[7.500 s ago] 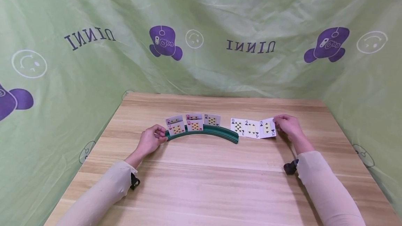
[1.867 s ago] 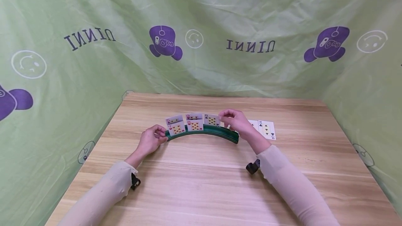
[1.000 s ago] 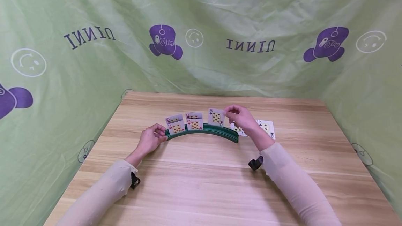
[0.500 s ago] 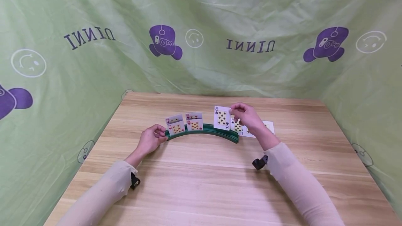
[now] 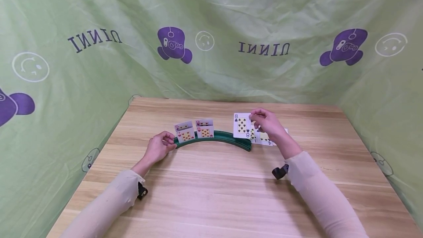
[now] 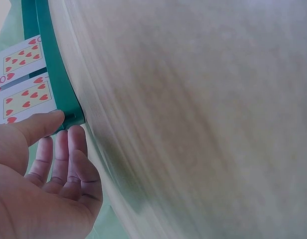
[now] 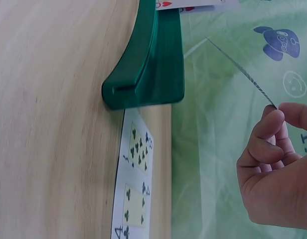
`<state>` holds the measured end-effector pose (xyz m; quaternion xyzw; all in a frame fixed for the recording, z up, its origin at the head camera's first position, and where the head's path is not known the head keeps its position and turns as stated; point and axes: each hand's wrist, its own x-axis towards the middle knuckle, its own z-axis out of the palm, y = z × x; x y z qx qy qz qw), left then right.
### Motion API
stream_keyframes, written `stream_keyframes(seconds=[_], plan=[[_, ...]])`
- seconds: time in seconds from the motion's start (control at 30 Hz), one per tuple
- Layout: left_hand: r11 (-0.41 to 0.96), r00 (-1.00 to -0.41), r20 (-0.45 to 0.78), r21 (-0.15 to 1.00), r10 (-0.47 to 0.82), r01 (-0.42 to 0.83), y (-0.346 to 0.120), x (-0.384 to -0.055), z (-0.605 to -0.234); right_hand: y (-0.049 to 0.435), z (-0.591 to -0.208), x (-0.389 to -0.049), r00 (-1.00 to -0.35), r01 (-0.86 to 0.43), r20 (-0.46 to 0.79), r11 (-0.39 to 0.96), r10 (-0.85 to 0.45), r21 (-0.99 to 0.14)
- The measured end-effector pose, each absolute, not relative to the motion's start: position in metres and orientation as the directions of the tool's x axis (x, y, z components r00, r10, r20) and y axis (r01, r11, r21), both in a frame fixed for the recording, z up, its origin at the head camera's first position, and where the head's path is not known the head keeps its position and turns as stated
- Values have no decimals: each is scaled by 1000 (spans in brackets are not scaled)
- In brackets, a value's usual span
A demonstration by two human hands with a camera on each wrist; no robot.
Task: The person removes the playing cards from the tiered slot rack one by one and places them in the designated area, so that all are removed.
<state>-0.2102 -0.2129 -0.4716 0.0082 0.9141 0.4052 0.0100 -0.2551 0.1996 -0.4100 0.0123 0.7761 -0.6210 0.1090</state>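
Note:
My right hand (image 5: 267,123) pinches an eight of spades playing card (image 5: 242,125) by its right edge, face toward me, above the right end of a curved green card holder (image 5: 228,138). In the right wrist view the card is nearly edge-on between thumb and fingers. My left hand (image 5: 159,148) holds the holder's left end, thumb on top and fingers bent at the tip, as the left wrist view shows. Upright in the holder stand a seven of hearts (image 5: 186,135) before a five, and an eight of hearts (image 5: 205,132) before a nine.
On the wooden table (image 5: 205,194), right of the holder, lie face-up club cards, among them a four of clubs (image 7: 135,204) and an eight of clubs (image 7: 140,147); my right hand partly covers them. A green printed cloth (image 5: 218,76) hangs around the table's back and sides.
My right hand has left the club cards at the right, taken the eight of spades up out of the holder and carried it rightward. The left hand stays at the holder's end.

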Motion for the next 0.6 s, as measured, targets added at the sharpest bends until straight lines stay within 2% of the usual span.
stream_keyframes(seconds=[0.6], plan=[[669, -1000, -13, 743, 22, 5, -213, -210, -471, 232, -408, -254, -980, 156, -186, 294, -77, -943]])
